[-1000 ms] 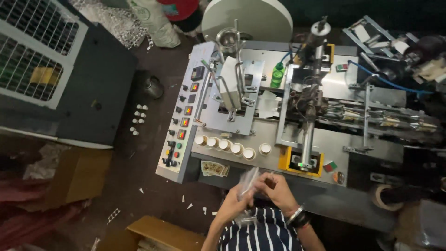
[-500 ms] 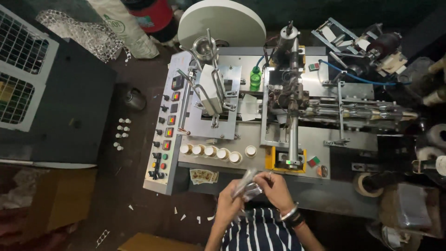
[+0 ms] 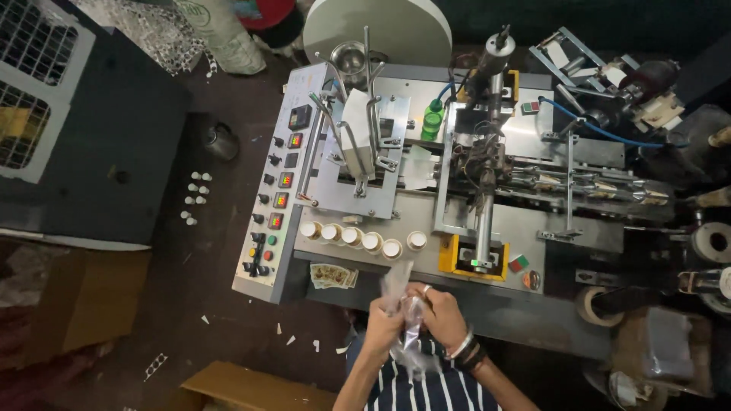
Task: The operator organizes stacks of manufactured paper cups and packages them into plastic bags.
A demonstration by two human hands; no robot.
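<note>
Both hands grip one clear plastic bag (image 3: 405, 316) in front of the machine (image 3: 457, 190). The left hand (image 3: 383, 329) and the right hand (image 3: 435, 312) are closed on it.

cups (image 3: 362, 238) in a row along machine (image 3: 487, 228) front edge | control panel (image 3: 278, 190) on its left end | hands (image 3: 415, 312) with plastic bag (image 3: 400, 289) before front edge | roll (image 3: 377, 27) behind

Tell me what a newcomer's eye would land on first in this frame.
First, the grey machine filling the middle, with its control panel of coloured buttons along its left side. Next, the row of small paper cups along its near edge. Below them, the left hand and right hand hold a clear plastic bag.
</note>
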